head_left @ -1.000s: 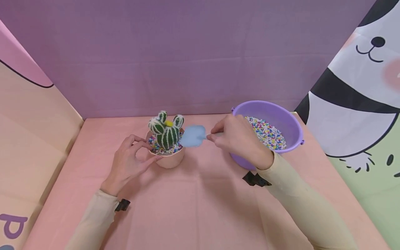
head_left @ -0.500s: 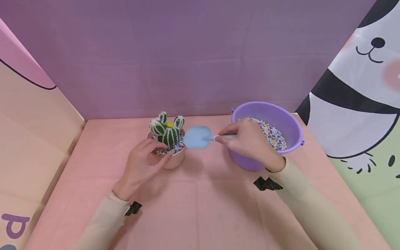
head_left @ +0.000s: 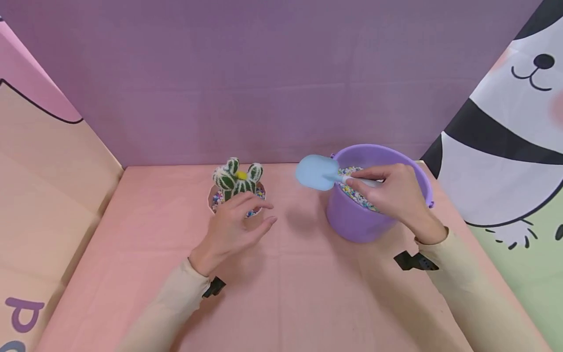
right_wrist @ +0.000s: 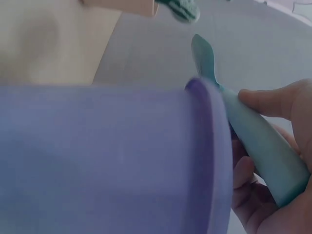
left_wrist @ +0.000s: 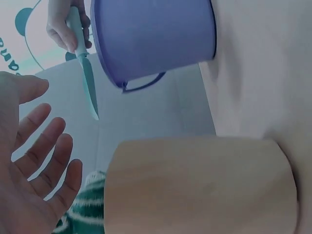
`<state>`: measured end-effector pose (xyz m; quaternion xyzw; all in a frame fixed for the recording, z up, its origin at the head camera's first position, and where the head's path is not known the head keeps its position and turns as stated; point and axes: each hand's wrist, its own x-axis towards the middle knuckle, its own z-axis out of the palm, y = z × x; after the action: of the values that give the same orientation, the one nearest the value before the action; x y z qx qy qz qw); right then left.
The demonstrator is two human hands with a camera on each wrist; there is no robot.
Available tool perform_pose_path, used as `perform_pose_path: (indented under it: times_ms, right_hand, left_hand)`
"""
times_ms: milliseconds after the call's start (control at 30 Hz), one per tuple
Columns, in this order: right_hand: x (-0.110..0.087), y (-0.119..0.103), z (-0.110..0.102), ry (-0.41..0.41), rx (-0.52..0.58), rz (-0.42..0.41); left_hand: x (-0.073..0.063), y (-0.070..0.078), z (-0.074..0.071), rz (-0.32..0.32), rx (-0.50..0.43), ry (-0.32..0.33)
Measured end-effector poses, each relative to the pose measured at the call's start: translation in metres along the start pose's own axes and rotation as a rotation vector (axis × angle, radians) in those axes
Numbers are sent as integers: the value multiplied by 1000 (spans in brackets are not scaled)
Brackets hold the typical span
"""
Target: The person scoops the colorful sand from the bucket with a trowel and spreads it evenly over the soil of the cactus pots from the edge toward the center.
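Observation:
My right hand (head_left: 393, 190) grips the handle of a light blue toy shovel (head_left: 317, 172) over the purple bucket (head_left: 360, 225). The shovel's blade points left, past the bucket's rim. Inside the bucket lie small multicoloured pebbles (head_left: 358, 198). My left hand (head_left: 235, 227) is in front of the plant pot (head_left: 212, 198), fingers relaxed and apart, holding nothing. In the pot stands a green and white cactus (head_left: 225, 180) with a yellow flower, pebbles around its base. In the left wrist view the pot (left_wrist: 200, 185) is upright on the table beside the left hand's spread fingers.
A pink cloth covers the table (head_left: 281, 293). Behind it rises a purple backdrop (head_left: 272, 83), and a panda-printed sheet (head_left: 506, 146) hangs at the right. The bucket stands near the table's back right, the pot at the back left of centre.
The right hand has carried the shovel right, from beside the pot to over the bucket. The left hand has left the pot's rim and moved right, in front of it.

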<state>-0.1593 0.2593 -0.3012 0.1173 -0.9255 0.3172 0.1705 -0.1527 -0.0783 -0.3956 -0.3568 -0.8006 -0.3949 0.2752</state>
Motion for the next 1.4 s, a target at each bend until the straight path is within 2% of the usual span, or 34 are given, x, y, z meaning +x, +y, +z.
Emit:
perform_pose_path:
  times_ms: [200, 367, 533, 633, 767, 933, 1067, 1200, 1400]
  right_hand:
    - [-5, 16, -19, 19, 8, 28]
    - [-10, 26, -31, 46, -13, 58]
    - [-12, 33, -36, 58, -43, 82]
    - [-13, 37, -42, 75, -66, 120]
    - [-15, 45, -58, 87, -103, 207]
    - [-18, 58, -73, 40, -144, 290]
    - [-17, 66, -76, -22, -206, 319]
    - [-15, 70, -72, -41, -284, 304]
    - [-11, 72, -56, -4, -337, 189]
  left_hand:
    - [8, 7, 17, -33, -3, -46]
    - [18, 15, 29, -84, -25, -131]
    - [31, 20, 44, -68, -56, -175]
    - [37, 22, 53, -69, -79, -198]
    - [43, 25, 65, -103, -103, -223]
    - [48, 30, 78, -164, -82, -236]
    - [52, 35, 91, -194, -90, -248]
    - [54, 38, 104, -223, -121, -263]
    - [56, 41, 117, -284, -106, -238]
